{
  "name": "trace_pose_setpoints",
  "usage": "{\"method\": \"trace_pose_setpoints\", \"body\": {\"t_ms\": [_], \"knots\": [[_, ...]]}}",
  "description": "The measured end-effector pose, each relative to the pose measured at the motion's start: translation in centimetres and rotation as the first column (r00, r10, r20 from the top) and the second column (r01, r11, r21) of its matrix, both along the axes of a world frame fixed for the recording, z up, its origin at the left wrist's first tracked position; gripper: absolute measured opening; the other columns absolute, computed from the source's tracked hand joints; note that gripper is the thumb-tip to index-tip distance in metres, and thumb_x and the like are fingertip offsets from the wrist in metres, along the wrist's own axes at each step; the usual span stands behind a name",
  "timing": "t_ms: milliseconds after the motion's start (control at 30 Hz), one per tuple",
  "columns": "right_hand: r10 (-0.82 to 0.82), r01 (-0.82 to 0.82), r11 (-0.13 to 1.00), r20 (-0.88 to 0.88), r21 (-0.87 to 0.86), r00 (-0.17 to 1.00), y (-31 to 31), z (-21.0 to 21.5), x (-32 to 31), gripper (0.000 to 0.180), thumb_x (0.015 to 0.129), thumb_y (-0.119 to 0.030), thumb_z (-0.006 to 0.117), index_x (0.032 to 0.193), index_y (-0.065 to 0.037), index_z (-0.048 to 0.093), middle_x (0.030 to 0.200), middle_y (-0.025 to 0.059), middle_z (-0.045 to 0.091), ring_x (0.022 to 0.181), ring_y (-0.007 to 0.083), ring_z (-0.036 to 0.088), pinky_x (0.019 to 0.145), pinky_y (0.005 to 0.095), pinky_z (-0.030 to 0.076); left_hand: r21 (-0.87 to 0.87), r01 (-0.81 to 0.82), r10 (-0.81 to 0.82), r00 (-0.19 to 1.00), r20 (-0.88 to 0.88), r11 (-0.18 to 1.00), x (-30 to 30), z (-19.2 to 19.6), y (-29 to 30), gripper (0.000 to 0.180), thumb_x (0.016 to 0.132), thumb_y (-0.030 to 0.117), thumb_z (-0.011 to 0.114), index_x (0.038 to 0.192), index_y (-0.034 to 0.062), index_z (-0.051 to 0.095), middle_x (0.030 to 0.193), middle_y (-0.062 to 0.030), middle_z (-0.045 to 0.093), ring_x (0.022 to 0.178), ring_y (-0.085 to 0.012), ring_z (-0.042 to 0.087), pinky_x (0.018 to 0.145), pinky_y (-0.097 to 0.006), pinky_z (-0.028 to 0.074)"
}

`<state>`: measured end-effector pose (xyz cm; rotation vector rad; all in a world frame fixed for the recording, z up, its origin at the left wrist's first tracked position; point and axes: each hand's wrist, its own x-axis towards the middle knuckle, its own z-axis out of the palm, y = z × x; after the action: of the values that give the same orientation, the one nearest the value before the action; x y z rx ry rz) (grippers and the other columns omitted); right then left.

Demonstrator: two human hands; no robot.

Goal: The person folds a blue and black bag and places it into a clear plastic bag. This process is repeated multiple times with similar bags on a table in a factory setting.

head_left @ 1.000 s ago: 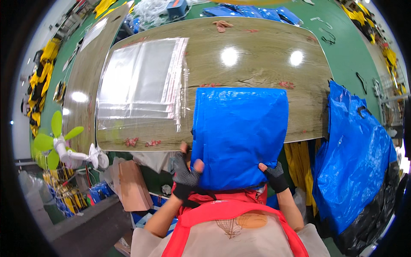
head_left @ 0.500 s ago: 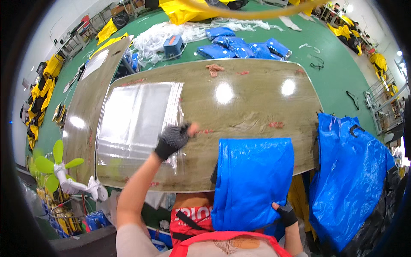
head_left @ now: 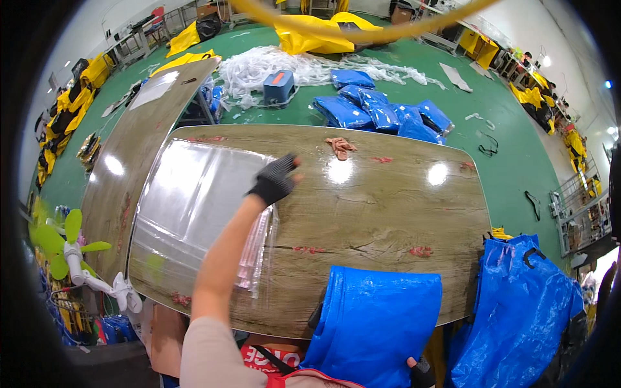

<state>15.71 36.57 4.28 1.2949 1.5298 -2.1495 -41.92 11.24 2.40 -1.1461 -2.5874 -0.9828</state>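
The folded blue sheet [head_left: 378, 323] is gripped at its edge by the right hand [head_left: 420, 370]; clear bags [head_left: 194, 207] are laid flat on the counter [head_left: 362, 220] beside the left hand [head_left: 275, 181], its fingers parted.

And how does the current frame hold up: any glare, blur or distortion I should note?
Head view, glare: bright spots on the wood-patterned table, white sheen over the clear plastic bags; head view, focus: the yellow arc across the top is soft; head view, blur: some blades of the green fan look smeared; head view, distortion: table edges bow, corners go black.
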Motion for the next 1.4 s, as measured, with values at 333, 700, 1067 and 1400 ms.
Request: {"method": "trace_pose_setpoints", "body": {"t_ms": [333, 700, 1067, 1400], "knots": [[0.053, -0.026, 0.987, -0.166, 0.158, 0.985, -0.8, -1.0, -1.2, 0.072, 0.077, -0.033, 0.071, 0.132, 0.002, 0.042, 0.125, 0.0149, 0.053, 0.11, 0.0274, 0.054, 0.094, 0.0383, 0.042, -0.2, -0.282, 0.293, 0.956, 0.029, 0.938, 6.3, -1.4, -19.3, 0.037, 0.097, 0.027, 0.039, 0.129, 0.0145, 0.05, 0.134, -0.0095, 0.048, 0.127, -0.0298, 0.04, 0.108, -0.044, 0.024], [-0.165, 0.228, 0.958, -0.319, 0.172, 0.933, 2.8, 2.5, 2.4, 0.072, 0.08, -0.035, 0.069, 0.136, -0.002, 0.038, 0.129, 0.0169, 0.049, 0.11, 0.0312, 0.054, 0.09, 0.0422, 0.047, -0.15, 0.321, -0.284, 0.932, 0.227, 0.935, 23.9, 2.5, -8.7, 0.064, 0.084, 0.05, 0.055, 0.135, 0.0132, 0.042, 0.139, -0.0175, 0.039, 0.135, -0.0367, 0.025, 0.111, -0.052, 0.013], [0.037, -0.058, 0.997, -0.326, -0.055, 0.945, -1.3, 3.2, -4.6, 0.061, 0.077, -0.025, 0.071, 0.127, 0.002, 0.047, 0.116, 0.0156, 0.058, 0.098, 0.0264, 0.06, 0.086, 0.0389, 0.049, -0.384, 0.084, -0.14, 0.983, -0.12, 0.92, 22.7, -0.4, -9.5, 0.041, 0.09, 0.028, 0.047, 0.126, 0.0099, 0.05, 0.142, -0.0157, 0.035, 0.133, -0.0375, 0.028, 0.111, -0.051, 0.016], [0.003, -0.041, 0.992, -0.305, -0.118, 0.952, -1.6, 1.5, -4.3, 0.059, 0.081, -0.025, 0.068, 0.128, 0.002, 0.046, 0.117, 0.017, 0.058, 0.099, 0.0269, 0.06, 0.087, 0.0394, 0.048, -0.265, 0.091, -0.123, 0.987, -0.106, 0.96, 22.0, -1.4, -9.9, 0.035, 0.093, 0.03, 0.045, 0.123, 0.014, 0.056, 0.136, -0.01, 0.046, 0.131, -0.0305, 0.034, 0.111, -0.044, 0.019]]}}
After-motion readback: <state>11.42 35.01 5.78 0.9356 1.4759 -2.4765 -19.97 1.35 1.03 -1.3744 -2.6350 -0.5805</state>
